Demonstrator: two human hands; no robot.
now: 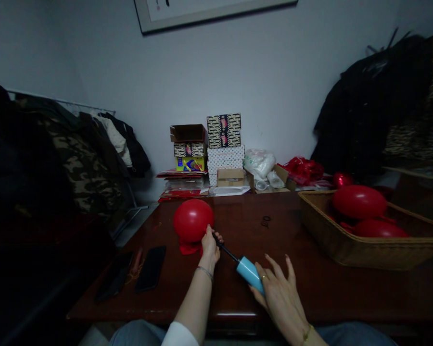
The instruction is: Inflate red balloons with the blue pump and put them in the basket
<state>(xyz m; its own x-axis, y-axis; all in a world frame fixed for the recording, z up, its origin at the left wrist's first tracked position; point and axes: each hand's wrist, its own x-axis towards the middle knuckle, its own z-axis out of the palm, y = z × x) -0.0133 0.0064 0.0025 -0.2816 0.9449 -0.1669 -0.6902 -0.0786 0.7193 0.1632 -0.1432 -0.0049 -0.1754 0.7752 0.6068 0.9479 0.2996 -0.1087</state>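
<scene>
An inflated red balloon [194,220] is over the dark wooden table, left of centre, with some limp red material [189,247] beneath it. My left hand [211,244] pinches the balloon's neck at the tip of a hand pump; the fingers partly cover the joint. The pump's black rod runs down to its light blue barrel [250,274]. Against the barrel's lower end rests my right hand [276,286], its thumb underneath and several fingers stretched out and spread.
On the right stands a wicker basket [346,247] holding red balloons [360,202]. Two dark phones [150,269] lie at the left. Small black loops [265,221] are near the middle. Stacked boxes [225,163] and plastic bags [260,163] line the back.
</scene>
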